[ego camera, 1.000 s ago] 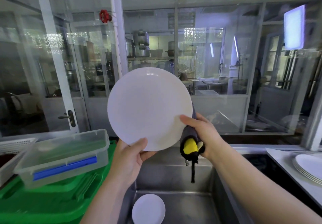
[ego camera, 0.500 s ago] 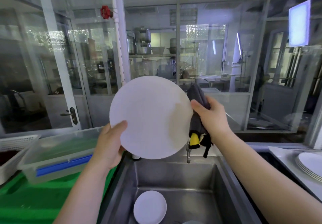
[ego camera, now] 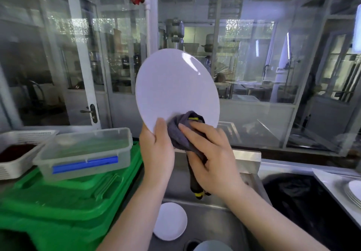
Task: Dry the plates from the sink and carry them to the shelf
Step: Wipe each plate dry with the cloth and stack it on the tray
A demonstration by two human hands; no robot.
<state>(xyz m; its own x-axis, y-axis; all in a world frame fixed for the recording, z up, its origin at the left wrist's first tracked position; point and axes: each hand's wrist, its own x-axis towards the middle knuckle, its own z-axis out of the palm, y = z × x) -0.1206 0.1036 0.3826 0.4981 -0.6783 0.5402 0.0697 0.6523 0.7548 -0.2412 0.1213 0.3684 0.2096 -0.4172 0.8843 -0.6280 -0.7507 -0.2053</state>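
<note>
Head view: over a steel sink [ego camera: 218, 223], a person holds a white plate [ego camera: 176, 88] nearly upright. The left hand [ego camera: 157, 149] grips the plate's lower edge, thumb on its face. The right hand [ego camera: 210, 157] clutches a dark grey cloth with yellow trim [ego camera: 180, 131], pressing it against the plate's lower face. A smaller white plate [ego camera: 170, 221] lies in the sink basin below the hands. Left of the sink, a clear lidded box with a blue clasp [ego camera: 84, 153] sits on green crates [ego camera: 58, 202]. Right of the sink, stacked white plates [ego camera: 354, 191] rest on a counter at the frame edge.
</note>
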